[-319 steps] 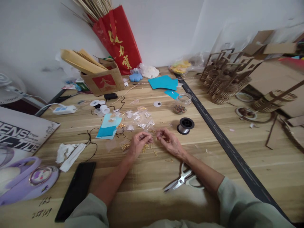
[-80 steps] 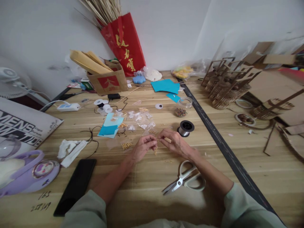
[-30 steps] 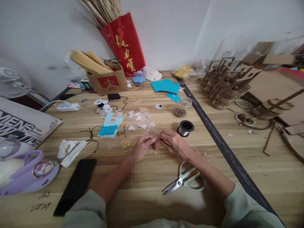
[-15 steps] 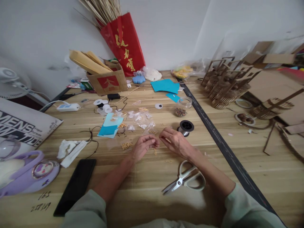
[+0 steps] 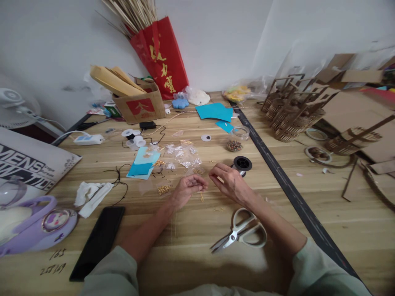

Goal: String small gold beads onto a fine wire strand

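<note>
My left hand (image 5: 189, 190) is closed in a pinch above the middle of the table. From its fingertips hangs a short strand of small gold beads (image 5: 202, 197). Thin clear thread (image 5: 173, 226) trails below the left wrist. Just to the right, my right hand (image 5: 230, 184) is also pinched, a small gap from the left fingertips; what it holds is too small to see. A spool of clear line (image 5: 242, 165) stands behind the right hand. Scissors with pale handles (image 5: 236, 234) lie partly spread in front of it. Loose gold beads (image 5: 219, 209) lie between hands and scissors.
A pile of gold beads (image 5: 164, 189) and small bags of silver pieces (image 5: 185, 156) lie left and behind. A jar of mixed beads (image 5: 234, 145) stands beyond the spool. A black phone (image 5: 98, 242) lies front left. Woven baskets (image 5: 290, 119) crowd the right.
My right hand has shifted slightly up, and its fingers have drawn a little away from the left fingertips. The left hand has barely moved, its bead strand still hanging.
</note>
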The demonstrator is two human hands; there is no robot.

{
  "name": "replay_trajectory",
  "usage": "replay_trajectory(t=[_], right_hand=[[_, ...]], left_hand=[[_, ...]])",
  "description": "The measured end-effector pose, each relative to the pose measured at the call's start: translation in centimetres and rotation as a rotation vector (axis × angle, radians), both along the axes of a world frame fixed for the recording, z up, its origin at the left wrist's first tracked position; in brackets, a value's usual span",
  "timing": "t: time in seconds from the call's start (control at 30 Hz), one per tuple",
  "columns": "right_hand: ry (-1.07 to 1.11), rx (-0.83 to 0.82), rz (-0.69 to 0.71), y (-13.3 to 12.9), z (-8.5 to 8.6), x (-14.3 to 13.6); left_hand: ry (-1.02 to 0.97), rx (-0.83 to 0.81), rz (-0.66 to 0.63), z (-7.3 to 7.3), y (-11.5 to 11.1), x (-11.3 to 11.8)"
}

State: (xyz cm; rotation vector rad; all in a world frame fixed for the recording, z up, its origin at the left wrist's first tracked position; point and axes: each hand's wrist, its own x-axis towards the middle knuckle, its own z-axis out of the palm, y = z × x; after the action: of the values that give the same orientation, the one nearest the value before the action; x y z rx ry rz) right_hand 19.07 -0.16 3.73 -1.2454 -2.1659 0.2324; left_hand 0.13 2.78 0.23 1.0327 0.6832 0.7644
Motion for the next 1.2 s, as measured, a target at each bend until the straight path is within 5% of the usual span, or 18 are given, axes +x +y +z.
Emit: replay_trajectory(t=[1.2], right_hand=[[0.014,-0.015,-0.014,0.18,-0.35,0.19]], left_hand=[[0.058,-0.012,0.006,0.40,-0.09,0.15]])
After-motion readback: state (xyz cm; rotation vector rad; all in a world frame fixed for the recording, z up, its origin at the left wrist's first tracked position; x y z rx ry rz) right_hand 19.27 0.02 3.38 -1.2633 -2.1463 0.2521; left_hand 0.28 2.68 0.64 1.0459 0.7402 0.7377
